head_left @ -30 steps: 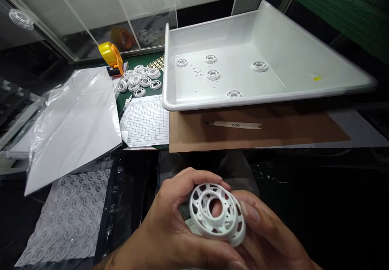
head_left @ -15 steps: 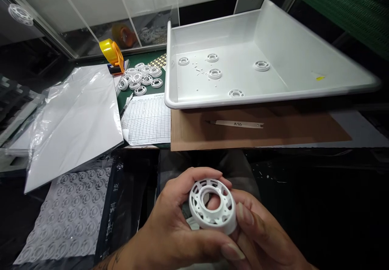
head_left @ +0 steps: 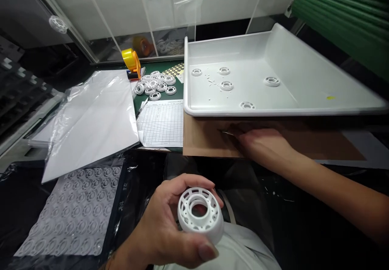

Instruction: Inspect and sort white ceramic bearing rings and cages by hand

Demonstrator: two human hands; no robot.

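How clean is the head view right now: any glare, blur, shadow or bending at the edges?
Head view: glare streaks the plastic sleeve; the right hand looks slightly soft, in the shade below the tray; the lower right is nearly black; wide-angle stretch toward the edges.

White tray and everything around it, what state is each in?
Tray, open, holding rings and scraps
Tray rings, scattered, lying flat
Held wheel, tilted, in left hand
Knife, mostly hidden by right hand
Tape, on its dispenser
Form, lying flat
White sheets, in clear plastic
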